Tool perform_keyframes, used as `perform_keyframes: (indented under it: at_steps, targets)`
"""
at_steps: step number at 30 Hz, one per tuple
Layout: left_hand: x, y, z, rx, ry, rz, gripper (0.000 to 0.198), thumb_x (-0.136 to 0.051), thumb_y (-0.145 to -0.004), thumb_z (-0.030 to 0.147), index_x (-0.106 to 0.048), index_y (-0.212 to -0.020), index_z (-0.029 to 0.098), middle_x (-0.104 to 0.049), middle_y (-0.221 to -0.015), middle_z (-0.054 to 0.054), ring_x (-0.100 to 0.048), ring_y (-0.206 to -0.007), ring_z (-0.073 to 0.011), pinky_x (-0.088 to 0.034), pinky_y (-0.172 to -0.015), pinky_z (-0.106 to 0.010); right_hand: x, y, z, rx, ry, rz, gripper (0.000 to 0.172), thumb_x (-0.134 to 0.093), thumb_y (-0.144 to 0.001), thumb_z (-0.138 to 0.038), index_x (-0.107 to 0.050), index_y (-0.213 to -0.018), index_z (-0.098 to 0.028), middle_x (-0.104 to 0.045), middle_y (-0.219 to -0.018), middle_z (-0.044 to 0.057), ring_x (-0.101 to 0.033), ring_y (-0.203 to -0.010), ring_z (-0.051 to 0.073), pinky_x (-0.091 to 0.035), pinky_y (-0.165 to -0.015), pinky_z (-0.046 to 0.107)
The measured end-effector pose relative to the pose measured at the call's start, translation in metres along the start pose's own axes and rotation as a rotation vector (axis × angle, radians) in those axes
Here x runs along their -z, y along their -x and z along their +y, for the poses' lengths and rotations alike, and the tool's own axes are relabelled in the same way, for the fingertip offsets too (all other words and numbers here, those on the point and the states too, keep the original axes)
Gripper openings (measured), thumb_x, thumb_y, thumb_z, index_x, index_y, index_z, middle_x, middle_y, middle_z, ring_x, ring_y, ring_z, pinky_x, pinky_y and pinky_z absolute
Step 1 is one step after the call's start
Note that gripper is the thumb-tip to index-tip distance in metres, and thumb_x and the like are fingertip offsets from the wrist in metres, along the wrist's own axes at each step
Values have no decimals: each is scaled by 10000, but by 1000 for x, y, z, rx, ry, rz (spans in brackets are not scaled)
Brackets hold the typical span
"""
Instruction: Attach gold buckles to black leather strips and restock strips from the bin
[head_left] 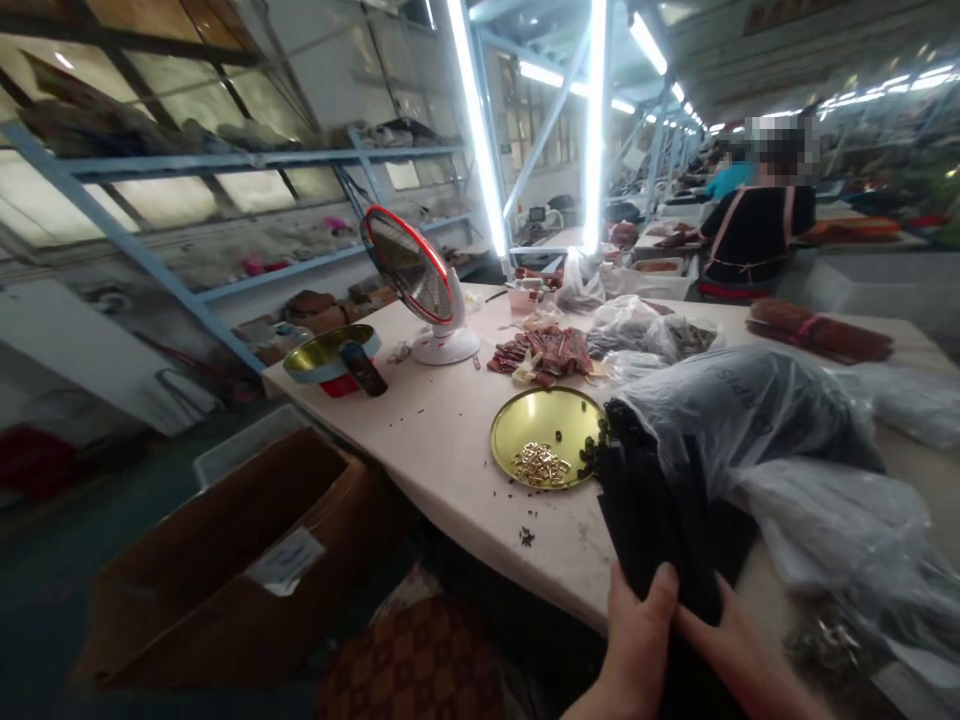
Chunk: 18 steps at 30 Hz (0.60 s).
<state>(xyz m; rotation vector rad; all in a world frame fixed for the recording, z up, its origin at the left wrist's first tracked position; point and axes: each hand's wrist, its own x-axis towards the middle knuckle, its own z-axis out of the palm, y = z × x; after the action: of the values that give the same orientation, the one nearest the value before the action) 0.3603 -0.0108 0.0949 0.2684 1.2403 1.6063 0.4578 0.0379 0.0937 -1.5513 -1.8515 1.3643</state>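
Note:
A bundle of long black strips (645,510) lies over the table's near edge, its far ends reaching the plastic bags. Around the near part of the bundle my left hand (637,625) is closed, thumb on top. Close beside it my right hand (739,640) also grips the strips, its fingers partly hidden beneath them. Just beyond the strips is a round gold tray (517,420) holding small gold metal pieces (540,464). Small black pieces (589,455) sit along its right rim, and more black bits (527,537) are scattered on the table.
A white fan with a red rim (420,270) stands behind a gold-coloured tin (330,355) and a dark bottle (363,368). Reddish strips (544,352) lie mid-table. Plastic bags (757,405) fill the right. A cardboard box (232,560) is on the floor; a person (761,225) works farther back.

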Motion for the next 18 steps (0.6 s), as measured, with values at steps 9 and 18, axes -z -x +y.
perform_keyframes:
  at_steps: [9, 18]
  targets:
    - [27, -67, 75, -118, -73, 31, 504, -660, -690, 419, -519, -1042, 87, -653, -984, -140, -599, -973, -283, -466, -877, -363, -43, -75, -65, 104, -143, -135, 530, -546, -669, -569, -521, -991, -148, -686, -930, 108, -624, -933, 289, -493, -792, 353]
    - [171, -234, 212, -106, -415, 244, 466, -653, -685, 426, -567, -979, 75, -682, -910, -141, -627, -903, -286, -496, -814, -363, -228, -218, -188, 109, -373, -211, 507, -544, -684, -548, -545, -979, -135, -675, -942, 122, -629, -917, 285, -504, -777, 356]
